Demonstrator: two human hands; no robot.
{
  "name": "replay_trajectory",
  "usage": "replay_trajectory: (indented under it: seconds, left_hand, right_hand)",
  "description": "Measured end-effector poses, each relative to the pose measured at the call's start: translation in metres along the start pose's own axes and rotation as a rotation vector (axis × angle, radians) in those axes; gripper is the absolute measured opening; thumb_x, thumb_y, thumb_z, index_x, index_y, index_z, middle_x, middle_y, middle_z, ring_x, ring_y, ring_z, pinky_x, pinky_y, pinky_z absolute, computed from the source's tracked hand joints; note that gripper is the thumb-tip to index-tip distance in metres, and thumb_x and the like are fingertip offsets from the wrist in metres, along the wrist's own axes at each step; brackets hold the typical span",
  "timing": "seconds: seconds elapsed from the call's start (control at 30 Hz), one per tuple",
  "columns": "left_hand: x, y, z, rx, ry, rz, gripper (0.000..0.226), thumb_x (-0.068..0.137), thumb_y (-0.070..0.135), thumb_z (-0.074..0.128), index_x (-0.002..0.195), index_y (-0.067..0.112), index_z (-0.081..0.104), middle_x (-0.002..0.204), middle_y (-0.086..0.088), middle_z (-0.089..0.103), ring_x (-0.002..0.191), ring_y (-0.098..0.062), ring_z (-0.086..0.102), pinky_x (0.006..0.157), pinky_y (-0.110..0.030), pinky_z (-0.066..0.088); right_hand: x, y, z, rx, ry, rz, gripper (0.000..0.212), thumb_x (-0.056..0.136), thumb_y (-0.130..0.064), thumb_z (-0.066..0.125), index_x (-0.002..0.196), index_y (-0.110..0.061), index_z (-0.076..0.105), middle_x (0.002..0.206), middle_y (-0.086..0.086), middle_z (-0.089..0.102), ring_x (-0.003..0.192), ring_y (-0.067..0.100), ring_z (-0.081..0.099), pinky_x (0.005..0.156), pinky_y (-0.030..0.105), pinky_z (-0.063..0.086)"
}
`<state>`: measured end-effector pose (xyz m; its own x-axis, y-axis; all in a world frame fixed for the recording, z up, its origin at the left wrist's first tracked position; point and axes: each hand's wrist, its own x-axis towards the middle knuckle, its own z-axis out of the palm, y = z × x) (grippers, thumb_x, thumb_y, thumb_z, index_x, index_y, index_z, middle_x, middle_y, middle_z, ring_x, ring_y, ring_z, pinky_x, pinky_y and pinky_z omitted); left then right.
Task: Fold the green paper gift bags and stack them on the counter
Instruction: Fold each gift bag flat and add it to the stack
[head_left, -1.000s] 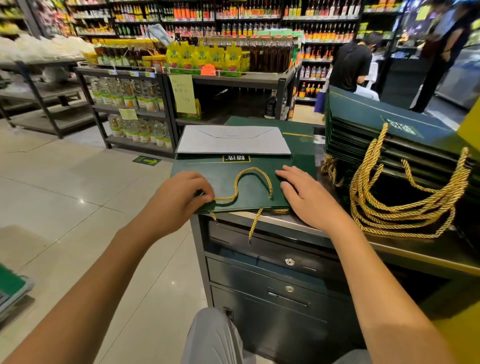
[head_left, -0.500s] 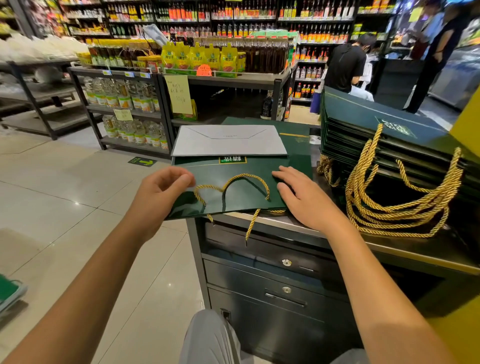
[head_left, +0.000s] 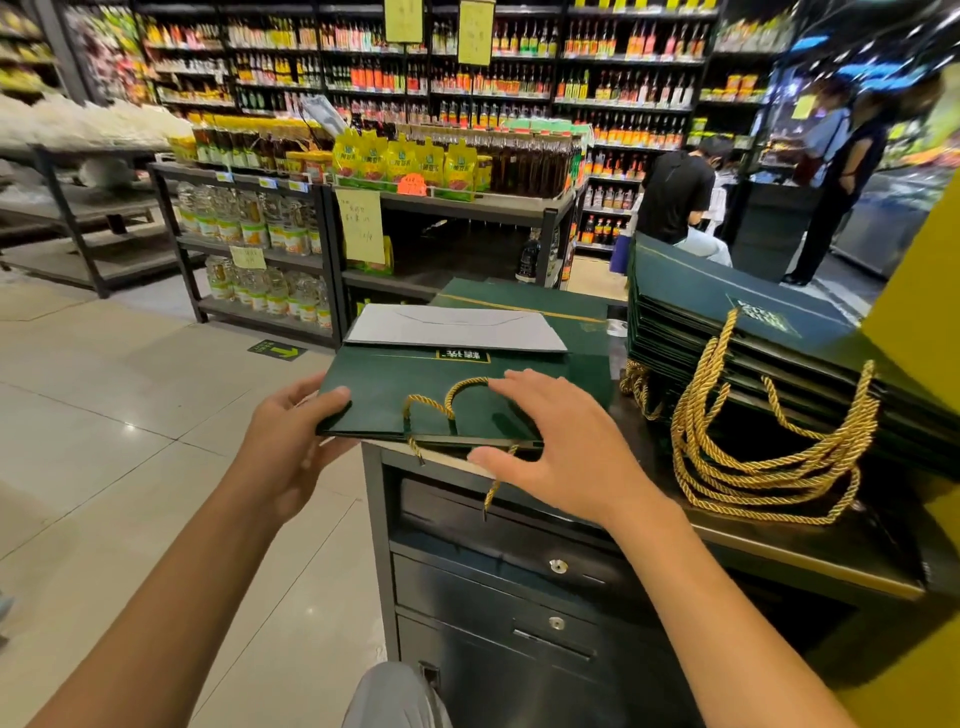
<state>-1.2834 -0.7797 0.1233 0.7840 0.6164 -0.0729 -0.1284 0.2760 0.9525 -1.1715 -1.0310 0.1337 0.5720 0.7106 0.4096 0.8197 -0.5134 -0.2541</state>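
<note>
At the centre of the frame, a flattened green gift bag (head_left: 384, 384) is being held at the corner of the bench (head_left: 779, 551), its left end jutting past the edge. That end is being pinched by the left hand (head_left: 283, 436), thumb on top, fingers beneath. The right hand (head_left: 561, 452) is being held over the bag's gold rope handle (head_left: 426, 401), fingers spread; contact cannot be told. A stack of folded bags (head_left: 727, 312) is lying at the right of the frame.
</note>
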Motion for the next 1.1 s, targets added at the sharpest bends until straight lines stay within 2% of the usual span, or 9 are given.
replay_trajectory:
  seconds: [0.1,0.27,0.47,0.63,0.7,0.8,0.9,1.0,1.1]
  left_hand:
    - [-0.007,0.01,0.006,-0.04,-0.039,0.041,0.027,0.099,0.008,0.059,0.126,0.012,0.062,0.109,-0.01,0.075,0.086,-0.017,0.075,0.065,-0.027,0.061]
    - [-0.016,0.027,0.019,-0.075,-0.148,0.143,0.023,0.104,0.024,0.051,0.122,0.016,0.063,0.102,-0.003,0.077,0.087,-0.018,0.076,0.066,-0.029,0.061]
    - [-0.009,0.029,0.03,-0.039,-0.222,0.185,0.034,0.106,0.034,0.043,0.129,0.017,0.061,0.113,-0.012,0.075,0.087,-0.026,0.074,0.07,-0.032,0.062]
    - [-0.005,0.007,0.043,-0.029,-0.248,0.082,0.03,0.103,0.027,0.052,0.129,0.014,0.06,0.115,-0.014,0.074,0.093,-0.03,0.075,0.074,-0.034,0.063]
    - [-0.007,-0.002,0.05,-0.061,-0.239,0.032,0.034,0.1,0.027,0.058,0.129,0.011,0.059,0.114,-0.014,0.074,0.096,-0.031,0.075,0.072,-0.033,0.063]
    - [-0.012,-0.011,0.06,-0.103,-0.269,-0.015,0.058,0.089,0.034,0.068,0.137,0.005,0.052,0.117,-0.017,0.073,0.101,-0.029,0.074,0.083,-0.035,0.063]
    - [-0.02,-0.014,0.071,-0.094,-0.342,-0.01,0.054,0.095,0.027,0.064,0.142,0.006,0.046,0.103,-0.03,0.07,0.077,-0.019,0.075,0.092,-0.044,0.058]
    - [-0.022,-0.015,0.07,-0.113,-0.31,0.048,0.04,0.098,0.01,0.059,0.137,0.017,0.052,0.119,-0.01,0.074,0.101,-0.024,0.074,0.08,-0.039,0.061]
    - [-0.017,-0.013,0.056,-0.172,-0.24,0.095,0.044,0.098,0.002,0.057,0.138,0.019,0.05,0.127,-0.002,0.071,0.112,-0.026,0.071,0.077,-0.035,0.061]
  right_hand:
    - [0.01,-0.02,0.002,-0.115,-0.075,-0.027,0.091,0.086,-0.073,0.057,0.16,-0.038,0.019,0.165,-0.01,0.026,0.152,0.013,0.022,0.124,0.043,0.025]
    - [0.025,-0.037,0.0,-0.093,-0.017,0.02,0.08,0.101,-0.027,0.058,0.16,-0.044,0.007,0.165,-0.01,0.027,0.151,0.02,0.027,0.119,0.054,0.032]
    - [0.029,-0.037,-0.027,0.163,0.343,0.088,0.061,0.103,-0.015,0.052,0.151,-0.049,0.033,0.13,-0.007,0.065,0.112,0.022,0.065,0.091,0.047,0.056]
    - [0.03,-0.035,-0.056,0.484,0.639,0.207,0.022,0.106,-0.026,0.048,0.106,-0.021,0.07,0.085,-0.001,0.069,0.073,0.005,0.058,0.07,0.023,0.046]
    - [0.029,-0.041,-0.064,0.643,0.72,0.24,0.028,0.106,-0.029,0.049,0.081,-0.025,0.064,0.08,-0.003,0.064,0.075,0.006,0.06,0.072,0.03,0.047]
    - [0.033,-0.043,-0.059,0.895,0.763,0.322,0.032,0.104,-0.037,0.052,0.08,-0.019,0.064,0.08,0.009,0.067,0.08,0.027,0.065,0.077,0.048,0.057]
    - [0.038,-0.051,-0.049,1.145,0.755,0.388,0.024,0.097,-0.047,0.054,0.088,-0.03,0.069,0.088,0.002,0.074,0.088,0.027,0.071,0.084,0.053,0.058]
    - [0.038,-0.061,-0.044,1.404,0.688,0.423,0.021,0.107,-0.026,0.051,0.107,-0.017,0.069,0.104,0.006,0.077,0.101,0.03,0.073,0.089,0.051,0.059]
    - [0.032,-0.057,-0.036,1.338,0.622,0.396,0.016,0.101,-0.012,0.06,0.093,-0.014,0.074,0.099,0.012,0.077,0.101,0.037,0.072,0.092,0.055,0.058]
